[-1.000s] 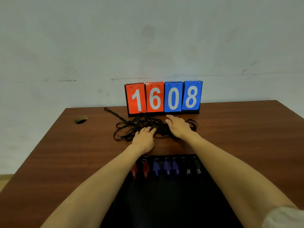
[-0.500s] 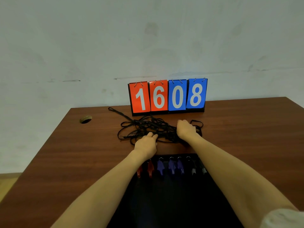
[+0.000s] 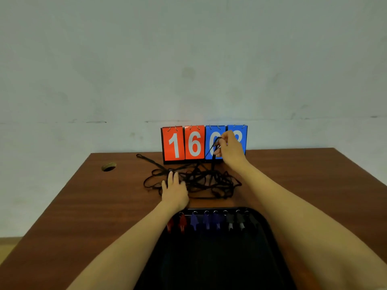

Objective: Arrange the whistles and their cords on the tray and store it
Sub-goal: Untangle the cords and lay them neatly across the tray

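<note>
The right hand (image 3: 230,150) is pinching one thin black cord (image 3: 213,158) between curled fingers (image 3: 218,147), holding it raised; the strand is hanging down from them into the tangled pile of black cords (image 3: 209,182) on the brown wooden bench (image 3: 303,185). The left hand (image 3: 174,191) is lying flat with straight fingers, pressing on the pile's left part and gripping nothing. Nearer the person than both sets of fingers, small red, blue and black plastic whistles (image 3: 206,221) are lying in a row along the far edge of the black plastic tray (image 3: 267,228). Just behind the right fingers, a red-and-blue flip scoreboard (image 3: 184,143) is standing.
</note>
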The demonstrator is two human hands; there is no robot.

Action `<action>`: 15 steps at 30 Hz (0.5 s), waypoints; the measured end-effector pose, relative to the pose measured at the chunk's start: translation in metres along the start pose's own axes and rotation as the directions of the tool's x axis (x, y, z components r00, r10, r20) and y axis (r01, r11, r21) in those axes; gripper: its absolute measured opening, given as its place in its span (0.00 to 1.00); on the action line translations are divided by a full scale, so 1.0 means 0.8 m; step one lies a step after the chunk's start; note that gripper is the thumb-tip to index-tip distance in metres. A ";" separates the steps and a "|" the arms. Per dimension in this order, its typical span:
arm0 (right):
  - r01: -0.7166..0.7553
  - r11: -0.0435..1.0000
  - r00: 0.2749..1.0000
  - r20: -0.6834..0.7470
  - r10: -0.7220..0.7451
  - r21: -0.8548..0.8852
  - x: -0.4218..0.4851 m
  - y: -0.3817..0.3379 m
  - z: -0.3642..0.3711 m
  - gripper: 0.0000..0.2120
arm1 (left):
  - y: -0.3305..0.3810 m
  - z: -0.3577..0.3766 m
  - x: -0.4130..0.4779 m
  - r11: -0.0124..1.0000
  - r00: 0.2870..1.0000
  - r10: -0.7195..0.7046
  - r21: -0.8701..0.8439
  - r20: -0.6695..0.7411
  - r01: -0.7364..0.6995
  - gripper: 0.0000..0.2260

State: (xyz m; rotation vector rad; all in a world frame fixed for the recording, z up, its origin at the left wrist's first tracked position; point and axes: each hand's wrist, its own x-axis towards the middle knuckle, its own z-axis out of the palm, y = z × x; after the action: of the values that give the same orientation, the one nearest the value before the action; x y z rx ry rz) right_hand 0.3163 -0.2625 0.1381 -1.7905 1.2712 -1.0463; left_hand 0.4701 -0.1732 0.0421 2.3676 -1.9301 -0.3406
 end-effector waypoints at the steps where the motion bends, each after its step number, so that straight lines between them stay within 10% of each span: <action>1: 0.017 0.998 1.000 0.018 -0.018 0.056 -0.002 -0.017 -0.006 0.04 | 0.008 -0.014 -0.007 0.993 0.993 0.005 -0.114 -0.118 -0.019 0.21; 8: 0.151 0.969 0.982 0.080 -0.169 0.197 -0.034 -0.112 -0.033 0.02 | 0.083 -0.139 -0.042 0.588 0.930 0.036 -0.745 -0.365 -0.315 0.21; 15: 0.215 0.972 0.975 -0.070 -0.209 0.098 -0.054 -0.140 -0.078 0.04 | 0.062 -0.133 -0.055 0.823 0.974 0.015 -0.550 -0.228 -0.142 0.14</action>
State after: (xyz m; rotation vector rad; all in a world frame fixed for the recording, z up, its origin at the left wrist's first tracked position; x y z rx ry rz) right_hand 0.2961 -0.1951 0.2535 -1.8561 1.0546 -1.2696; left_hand 0.4366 -0.1502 0.1606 1.8459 -1.5450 -0.5387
